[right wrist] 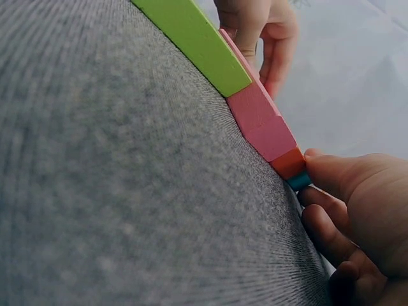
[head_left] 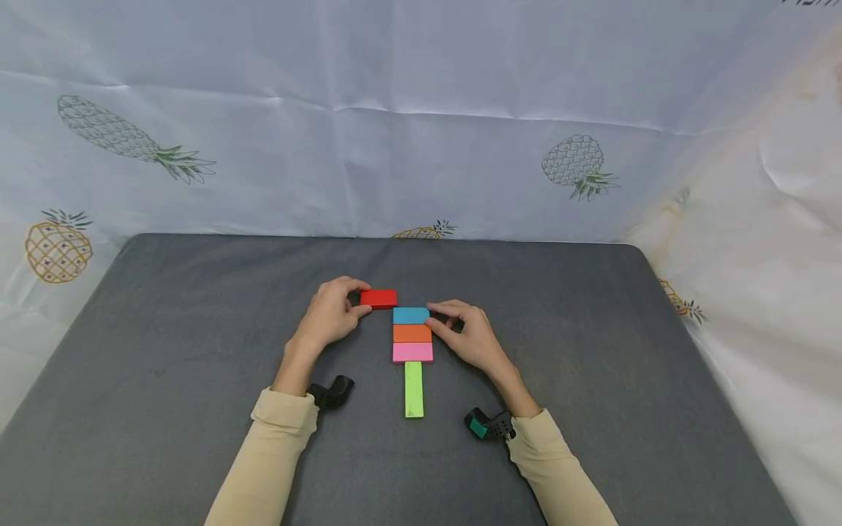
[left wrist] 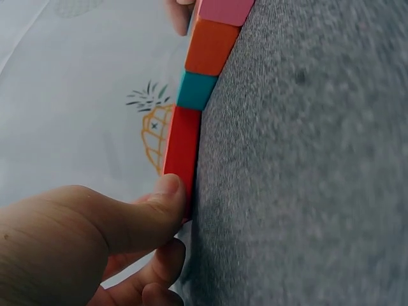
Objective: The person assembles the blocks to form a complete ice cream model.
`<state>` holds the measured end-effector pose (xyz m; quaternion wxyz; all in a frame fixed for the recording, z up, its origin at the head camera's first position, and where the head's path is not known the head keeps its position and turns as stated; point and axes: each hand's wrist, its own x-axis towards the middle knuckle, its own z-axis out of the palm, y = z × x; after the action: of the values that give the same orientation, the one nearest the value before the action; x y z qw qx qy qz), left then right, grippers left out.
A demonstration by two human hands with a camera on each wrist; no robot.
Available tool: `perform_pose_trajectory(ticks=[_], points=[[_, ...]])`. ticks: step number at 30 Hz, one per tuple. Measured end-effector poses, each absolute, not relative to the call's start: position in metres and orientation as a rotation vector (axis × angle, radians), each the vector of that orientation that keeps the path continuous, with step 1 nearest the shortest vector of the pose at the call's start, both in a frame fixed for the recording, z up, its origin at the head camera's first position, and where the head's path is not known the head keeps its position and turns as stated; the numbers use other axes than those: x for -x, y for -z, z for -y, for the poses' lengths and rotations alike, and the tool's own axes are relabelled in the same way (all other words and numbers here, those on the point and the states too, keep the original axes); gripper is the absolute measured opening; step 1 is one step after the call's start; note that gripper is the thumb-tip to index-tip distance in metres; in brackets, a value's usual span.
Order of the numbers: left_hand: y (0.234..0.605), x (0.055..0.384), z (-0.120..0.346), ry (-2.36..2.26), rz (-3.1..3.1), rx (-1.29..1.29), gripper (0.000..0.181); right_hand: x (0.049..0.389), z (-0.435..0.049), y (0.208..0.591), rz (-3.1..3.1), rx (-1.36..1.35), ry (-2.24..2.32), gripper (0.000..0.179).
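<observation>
My left hand [head_left: 331, 310] pinches the left end of a red block [head_left: 378, 299] between thumb and fingers, low over the table. The red block's right end comes close to the top left corner of a blue block [head_left: 411, 315]. At that blue block's right end, my right hand [head_left: 471, 335] has thumb and forefinger on its two corners. Directly below lie an orange block [head_left: 412, 333] and a pink block [head_left: 412, 352], stacked flat edge to edge. A light green block [head_left: 414, 390] points lengthwise toward me from the pink one's middle.
The blocks lie on a grey cloth-covered table [head_left: 197, 409]. Behind it hangs a pale sheet [head_left: 421, 168] printed with pineapples, and another sheet [head_left: 776, 241] borders the right side. A black wrist camera [head_left: 332, 392] sits by the left cuff, another camera [head_left: 488, 424] by the right.
</observation>
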<state>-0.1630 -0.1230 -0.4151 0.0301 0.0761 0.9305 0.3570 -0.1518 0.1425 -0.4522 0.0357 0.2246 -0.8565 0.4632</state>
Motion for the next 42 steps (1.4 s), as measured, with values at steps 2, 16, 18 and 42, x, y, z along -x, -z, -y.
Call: perform_pose_trajectory(ticks=[2,16,18,42], points=[[0.415,0.163,0.121,-1.094,-2.870,-0.238,0.035,0.152,-0.142,0.453,2.616,-0.700,-1.421,0.030],[0.416,0.163,0.109,-1.088,-2.851,-0.257,0.036,0.151,-0.142,0.448,2.686,-0.641,-1.455,0.031],[0.416,0.163,0.108,-1.088,-2.852,-0.259,0.036,0.151,-0.142,0.448,2.687,-0.640,-1.456,0.031],[0.418,0.162,0.128,-1.260,-2.735,-0.305,0.036,0.151,-0.142,0.450,2.688,-0.642,-1.446,0.032]])
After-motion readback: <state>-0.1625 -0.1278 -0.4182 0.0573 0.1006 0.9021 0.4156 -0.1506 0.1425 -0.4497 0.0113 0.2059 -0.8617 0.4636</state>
